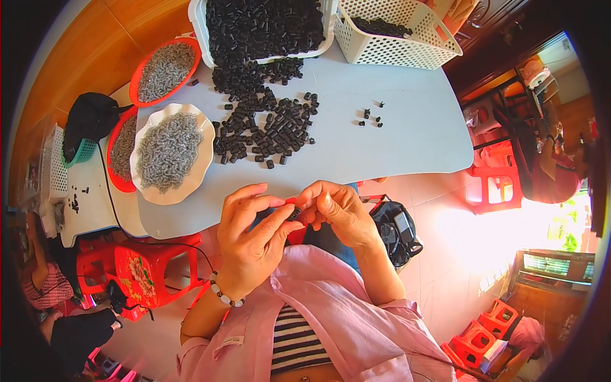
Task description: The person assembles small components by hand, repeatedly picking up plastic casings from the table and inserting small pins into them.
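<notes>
My left hand [245, 239] pinches a small black plastic cylinder [294, 214] between thumb and fingers, above my lap by the table's near edge. Close beside it, my right hand [347, 216] has thumb and forefinger pressed together; whatever is between them is too small to make out. On the pale table [407, 149] beyond my hands lies a loose heap of similar black pieces [264, 127]. To its left, a white scalloped plate [207, 149] holds many tiny silvery parts [168, 153] that look like springs.
Behind the heap stand a white tub [198, 32] of black pieces and a white perforated basket [388, 56]. Two red bowls [135, 89] of silvery parts flank the plate. Several black bits [367, 114] lie at right. Red stools [143, 270] and a black bag [398, 232] sit below.
</notes>
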`<state>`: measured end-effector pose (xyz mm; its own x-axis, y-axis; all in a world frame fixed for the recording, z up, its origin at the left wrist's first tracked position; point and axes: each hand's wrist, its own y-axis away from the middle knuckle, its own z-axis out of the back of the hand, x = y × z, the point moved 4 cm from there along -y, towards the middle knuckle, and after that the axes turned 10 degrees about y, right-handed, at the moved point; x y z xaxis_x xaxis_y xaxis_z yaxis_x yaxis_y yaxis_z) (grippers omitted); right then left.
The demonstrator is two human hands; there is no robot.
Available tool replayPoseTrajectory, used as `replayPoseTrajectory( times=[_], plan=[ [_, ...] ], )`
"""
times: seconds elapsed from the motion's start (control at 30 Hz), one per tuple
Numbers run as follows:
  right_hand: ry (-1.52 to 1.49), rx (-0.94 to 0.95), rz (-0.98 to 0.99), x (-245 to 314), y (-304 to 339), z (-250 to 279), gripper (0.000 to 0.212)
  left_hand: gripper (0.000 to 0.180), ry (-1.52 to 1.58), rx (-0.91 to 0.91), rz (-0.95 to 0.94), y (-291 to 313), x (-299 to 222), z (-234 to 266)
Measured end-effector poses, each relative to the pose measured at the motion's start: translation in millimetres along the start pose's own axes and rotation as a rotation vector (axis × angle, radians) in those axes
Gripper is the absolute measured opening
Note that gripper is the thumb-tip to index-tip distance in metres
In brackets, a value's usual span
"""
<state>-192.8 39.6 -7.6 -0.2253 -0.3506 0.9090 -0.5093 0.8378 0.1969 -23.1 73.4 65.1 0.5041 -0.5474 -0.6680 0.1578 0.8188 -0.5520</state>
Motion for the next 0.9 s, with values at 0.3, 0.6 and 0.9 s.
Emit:
replayPoseTrajectory(
  times=[0.3, 0.6, 0.9],
  plan=[
    [0.223, -0.027, 0.012, 20.1, -17.5, -7.2, 0.017, 0.022, 0.027, -0.060, 0.004, -5.2, 14.6, -4.6],
    [1.168, -0.796, 0.684, 196.8, -95.8, 73.0, 0.016, 0.009, 0.249, -0.127, 0.164, 6.3, 49.6, 0.7],
    [1.373, -0.715, 0.668, 203.7, -154.6, 101.4, 0.021, 0.006, 0.357, -0.130, 0.332, 18.0, 60.3, -1.7]
  ],
)
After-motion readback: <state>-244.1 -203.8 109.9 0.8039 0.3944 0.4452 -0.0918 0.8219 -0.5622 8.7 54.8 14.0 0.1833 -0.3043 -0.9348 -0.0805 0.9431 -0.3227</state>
